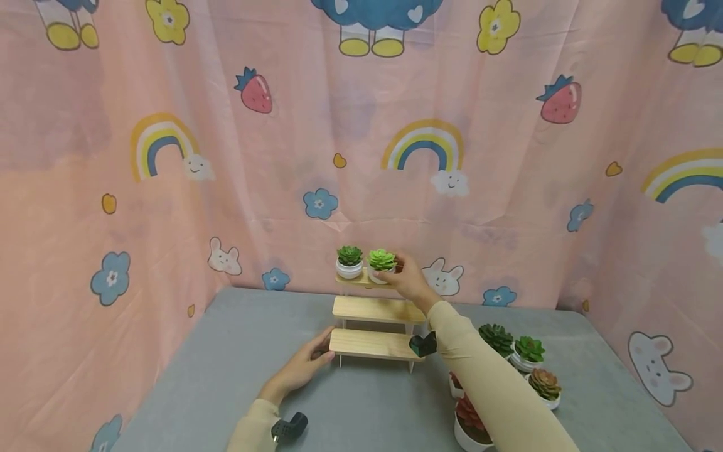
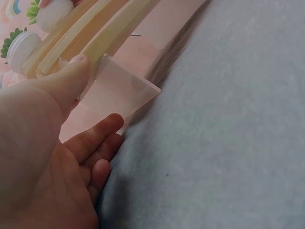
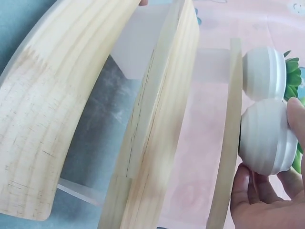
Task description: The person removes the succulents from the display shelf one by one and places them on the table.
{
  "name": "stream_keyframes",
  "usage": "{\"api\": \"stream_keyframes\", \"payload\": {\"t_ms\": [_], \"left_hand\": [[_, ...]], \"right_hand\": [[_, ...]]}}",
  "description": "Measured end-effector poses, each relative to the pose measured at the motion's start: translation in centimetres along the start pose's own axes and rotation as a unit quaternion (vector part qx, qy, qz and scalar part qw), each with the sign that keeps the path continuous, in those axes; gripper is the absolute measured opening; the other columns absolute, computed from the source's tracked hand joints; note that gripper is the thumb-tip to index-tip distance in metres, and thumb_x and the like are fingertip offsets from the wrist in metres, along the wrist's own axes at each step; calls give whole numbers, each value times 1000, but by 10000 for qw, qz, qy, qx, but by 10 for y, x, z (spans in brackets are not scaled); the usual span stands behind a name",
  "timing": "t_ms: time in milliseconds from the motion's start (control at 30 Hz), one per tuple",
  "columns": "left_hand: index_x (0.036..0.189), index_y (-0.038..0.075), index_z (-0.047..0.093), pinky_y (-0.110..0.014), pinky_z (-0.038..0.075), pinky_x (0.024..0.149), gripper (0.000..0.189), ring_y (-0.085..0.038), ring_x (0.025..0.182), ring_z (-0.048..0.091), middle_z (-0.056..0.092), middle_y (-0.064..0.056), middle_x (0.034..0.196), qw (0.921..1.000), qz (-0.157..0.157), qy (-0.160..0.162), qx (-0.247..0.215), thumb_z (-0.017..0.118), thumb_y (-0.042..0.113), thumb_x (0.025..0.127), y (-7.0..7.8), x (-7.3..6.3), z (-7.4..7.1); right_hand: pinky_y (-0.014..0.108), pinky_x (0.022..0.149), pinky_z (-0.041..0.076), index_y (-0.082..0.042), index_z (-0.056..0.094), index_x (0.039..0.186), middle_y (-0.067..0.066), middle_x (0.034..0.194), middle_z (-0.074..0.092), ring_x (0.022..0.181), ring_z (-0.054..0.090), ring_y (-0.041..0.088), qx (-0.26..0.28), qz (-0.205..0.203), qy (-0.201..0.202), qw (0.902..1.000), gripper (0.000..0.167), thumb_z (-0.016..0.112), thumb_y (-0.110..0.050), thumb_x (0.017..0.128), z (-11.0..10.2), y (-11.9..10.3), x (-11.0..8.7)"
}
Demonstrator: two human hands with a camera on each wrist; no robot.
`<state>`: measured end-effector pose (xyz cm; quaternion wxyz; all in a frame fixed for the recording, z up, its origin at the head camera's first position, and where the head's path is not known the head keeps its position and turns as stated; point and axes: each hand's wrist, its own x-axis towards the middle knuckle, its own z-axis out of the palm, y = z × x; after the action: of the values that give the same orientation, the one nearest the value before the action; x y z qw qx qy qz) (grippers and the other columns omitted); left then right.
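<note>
A three-tier wooden display stand [image 1: 375, 344] with translucent supports stands near the back of the table. My left hand [image 1: 302, 364] holds the left end of its lowest shelf; in the left wrist view the thumb [image 2: 74, 74] lies at the shelf end, the other fingers by the translucent side support [image 2: 119, 90]. On the top shelf, my right hand [image 1: 411, 279] grips a bright green potted succulent [image 1: 381, 258] by its white pot [image 3: 268, 138], which touches the shelf. Just left of it sits a darker green potted succulent [image 1: 349, 260].
Right of the stand, several potted succulents stand on the grey table [image 1: 226, 376], among them a green one [image 1: 529, 350], a brownish one [image 1: 545, 383] and a red one [image 1: 470, 417] partly behind my right sleeve. A pink patterned curtain [image 1: 361, 113] hangs behind.
</note>
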<state>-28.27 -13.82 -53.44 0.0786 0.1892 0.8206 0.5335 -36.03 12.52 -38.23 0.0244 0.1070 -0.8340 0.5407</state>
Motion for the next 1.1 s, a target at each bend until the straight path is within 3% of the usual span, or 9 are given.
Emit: {"api": "stream_keyframes", "payload": {"t_ms": [300,633,900,1100], "left_hand": [[161,16,29,-61,34,118,66,-37,138,48,52,-18,150,10000,-28,-11,-73,56,33,104,1,0,0],[162,13,26,-62,34,117,67,-39,138,49,51,-20,150,10000,53,-72,-13,55,34,105,-2,2,0],[161,13,26,-64,34,116,67,-42,141,46,49,-22,152,10000,35,-37,3,55,33,104,-2,-1,0],[162,14,26,-63,35,116,67,-42,141,46,49,-21,152,10000,42,-37,-33,55,34,105,-1,1,1]], "right_hand": [[24,82,53,-3,54,142,20,135,59,110,61,27,293,-346,-115,9989,54,74,-12,92,-6,1,-9],[43,98,52,-9,49,148,18,142,56,127,55,34,168,-180,-169,9996,60,73,-19,94,-18,-4,-29],[34,89,55,-9,47,150,19,143,53,121,59,32,74,-207,-283,9994,61,72,-20,95,-27,-4,-49],[33,87,57,-6,49,148,21,139,58,113,65,28,34,-552,-362,9978,60,73,-15,94,-35,-2,-67]]}}
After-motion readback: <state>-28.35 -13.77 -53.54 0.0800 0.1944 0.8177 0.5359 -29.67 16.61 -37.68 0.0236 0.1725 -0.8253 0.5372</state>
